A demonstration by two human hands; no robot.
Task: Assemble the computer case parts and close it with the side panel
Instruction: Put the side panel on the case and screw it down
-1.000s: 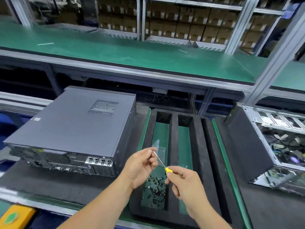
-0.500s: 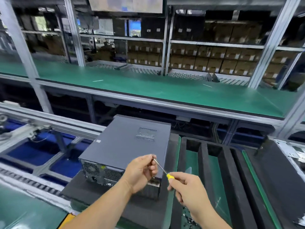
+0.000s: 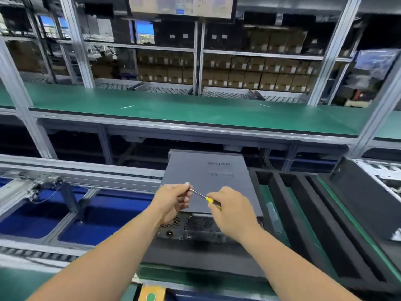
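Fastening stage, side panel in place. Your right hand (image 3: 233, 210) grasps the yellow-handled screwdriver (image 3: 208, 199) by its handle, fingers curled round it, while your left hand (image 3: 173, 200) pinches the far end of the metal shaft between fingertips; whether a screw sits on the tip cannot be told, since your fingers hide it. Both hands hover above the computer case (image 3: 206, 183), which lies flat on a dark foam mat (image 3: 195, 257) on the desk, directly under and beyond the grip, its rear face with vents and ports turned toward you. The grey side panel (image 3: 217, 187) covers the top of the case, so closing appears done or nearly done; the step in hand is judged to be loading or steadying the driver tip before fixing the panel. The next move likely calls for lowering the tip to a screw hole along the rear edge, just below your hands, keeping the shaft square to that face and the left fingers guiding until the thread bites. To the right, beside the case, stands a black foam tray (image 3: 303, 213) with long slots; farther right, an open chassis (image 3: 386, 174) shows at the frame edge.
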